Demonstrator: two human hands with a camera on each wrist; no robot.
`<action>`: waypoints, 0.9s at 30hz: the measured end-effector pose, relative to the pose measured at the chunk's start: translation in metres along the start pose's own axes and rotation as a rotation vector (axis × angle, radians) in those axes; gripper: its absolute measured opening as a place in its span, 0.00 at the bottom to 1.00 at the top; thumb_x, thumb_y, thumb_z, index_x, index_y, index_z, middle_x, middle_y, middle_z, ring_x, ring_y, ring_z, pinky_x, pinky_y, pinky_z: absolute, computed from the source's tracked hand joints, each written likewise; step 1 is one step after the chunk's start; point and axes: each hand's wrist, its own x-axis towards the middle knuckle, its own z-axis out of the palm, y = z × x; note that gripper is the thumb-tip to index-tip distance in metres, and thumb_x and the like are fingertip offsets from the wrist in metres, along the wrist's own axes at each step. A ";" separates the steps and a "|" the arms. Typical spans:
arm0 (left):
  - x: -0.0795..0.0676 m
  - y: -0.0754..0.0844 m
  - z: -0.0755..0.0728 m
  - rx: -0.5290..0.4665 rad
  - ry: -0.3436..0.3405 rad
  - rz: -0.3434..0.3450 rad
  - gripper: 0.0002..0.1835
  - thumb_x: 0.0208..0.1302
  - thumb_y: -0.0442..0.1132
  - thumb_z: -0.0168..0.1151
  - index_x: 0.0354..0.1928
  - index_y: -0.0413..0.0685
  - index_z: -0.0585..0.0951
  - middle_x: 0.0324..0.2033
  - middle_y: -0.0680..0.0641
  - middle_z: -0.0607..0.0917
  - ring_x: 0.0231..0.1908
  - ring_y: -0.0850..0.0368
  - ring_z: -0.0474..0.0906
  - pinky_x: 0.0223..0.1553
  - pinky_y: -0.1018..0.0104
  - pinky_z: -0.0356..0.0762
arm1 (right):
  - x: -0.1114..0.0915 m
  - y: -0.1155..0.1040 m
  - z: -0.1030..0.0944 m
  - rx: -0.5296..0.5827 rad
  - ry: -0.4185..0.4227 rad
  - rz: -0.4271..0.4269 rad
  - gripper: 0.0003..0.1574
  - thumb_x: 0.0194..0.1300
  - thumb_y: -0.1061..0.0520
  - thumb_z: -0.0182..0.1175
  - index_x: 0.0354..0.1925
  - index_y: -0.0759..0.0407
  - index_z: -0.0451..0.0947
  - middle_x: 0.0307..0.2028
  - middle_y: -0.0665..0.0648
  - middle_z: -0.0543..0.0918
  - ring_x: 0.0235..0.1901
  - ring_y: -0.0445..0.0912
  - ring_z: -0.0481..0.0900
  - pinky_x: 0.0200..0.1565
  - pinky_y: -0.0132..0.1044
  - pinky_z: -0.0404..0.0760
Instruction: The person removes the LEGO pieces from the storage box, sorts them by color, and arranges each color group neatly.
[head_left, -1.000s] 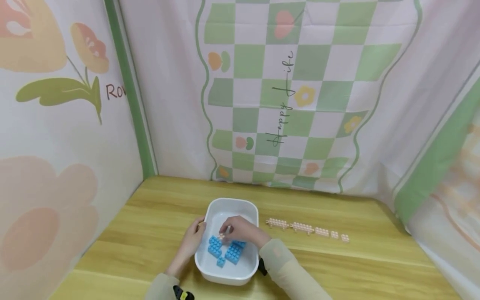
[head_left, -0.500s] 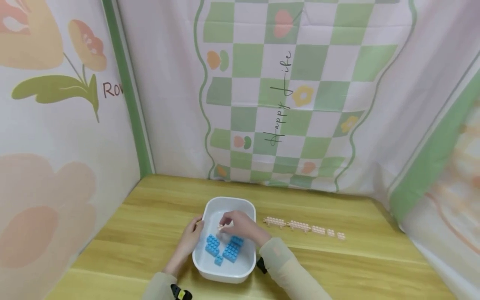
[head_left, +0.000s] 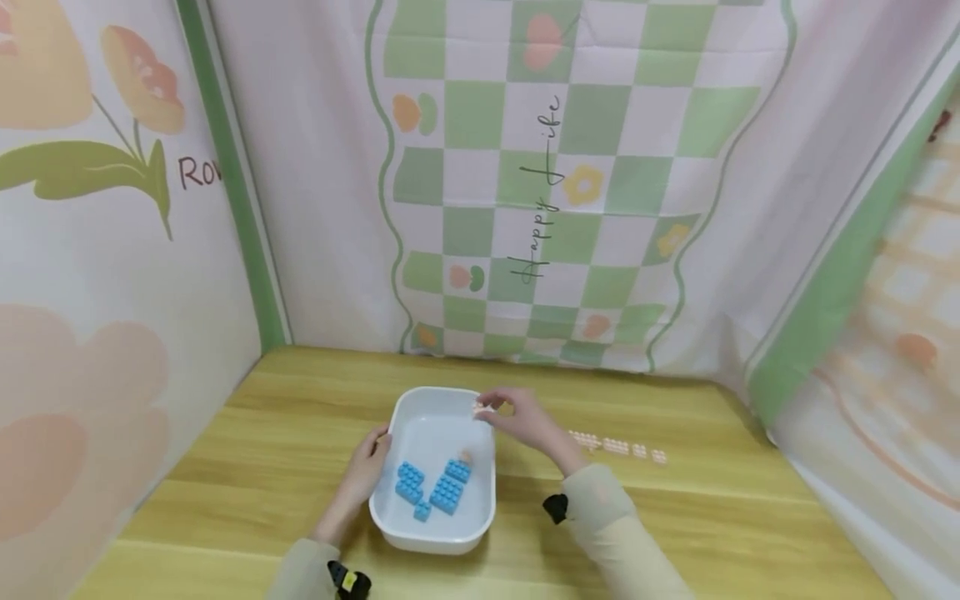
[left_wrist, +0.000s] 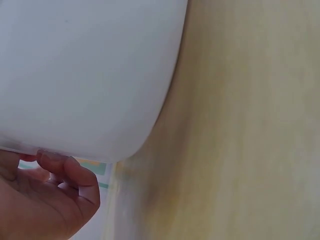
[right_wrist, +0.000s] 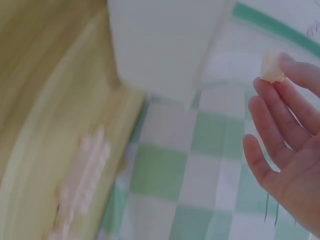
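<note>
A white plastic tub (head_left: 433,543) stands on the table. My left hand (head_left: 362,473) holds its left rim, and in the left wrist view the fingers (left_wrist: 82,182) curl at the tub's edge. Over the far right corner of the tub, my right hand (head_left: 525,419) pinches a small pale pink building brick (right_wrist: 271,66) between thumb and fingertips. Several blue building bricks (head_left: 447,493) lie in the near half of the tub. Beside them is another small pale pink brick (head_left: 465,456).
Right of the tub, a row of pale pink bricks (head_left: 617,447) lies on the wooden table (head_left: 720,517), its left end hidden by my right hand. A checkered curtain (head_left: 540,250) hangs along the table's back edge.
My right hand has lifted the small pink brick from inside the tub and moved it right and away, to the far right rim. The left hand keeps its hold. The head view has shifted slightly.
</note>
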 end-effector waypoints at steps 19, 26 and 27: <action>0.001 -0.003 -0.003 0.041 -0.015 -0.028 0.25 0.74 0.46 0.39 0.66 0.40 0.64 0.56 0.32 0.73 0.52 0.42 0.74 0.53 0.48 0.73 | -0.071 0.081 -0.092 -0.120 0.213 0.223 0.20 0.63 0.49 0.61 0.48 0.60 0.79 0.43 0.60 0.83 0.43 0.53 0.78 0.45 0.50 0.77; -0.002 0.000 -0.001 0.036 -0.026 -0.027 0.25 0.74 0.46 0.39 0.67 0.40 0.63 0.55 0.32 0.74 0.50 0.44 0.74 0.51 0.51 0.74 | -0.096 0.100 -0.108 -0.139 0.237 0.279 0.20 0.64 0.49 0.60 0.48 0.62 0.79 0.42 0.60 0.83 0.43 0.53 0.77 0.44 0.48 0.77; -0.002 0.000 -0.001 0.034 -0.028 -0.027 0.25 0.74 0.46 0.39 0.66 0.40 0.63 0.55 0.32 0.75 0.50 0.44 0.74 0.51 0.51 0.75 | -0.100 0.102 -0.110 -0.143 0.240 0.281 0.21 0.64 0.49 0.60 0.48 0.62 0.79 0.42 0.61 0.83 0.43 0.53 0.77 0.44 0.48 0.77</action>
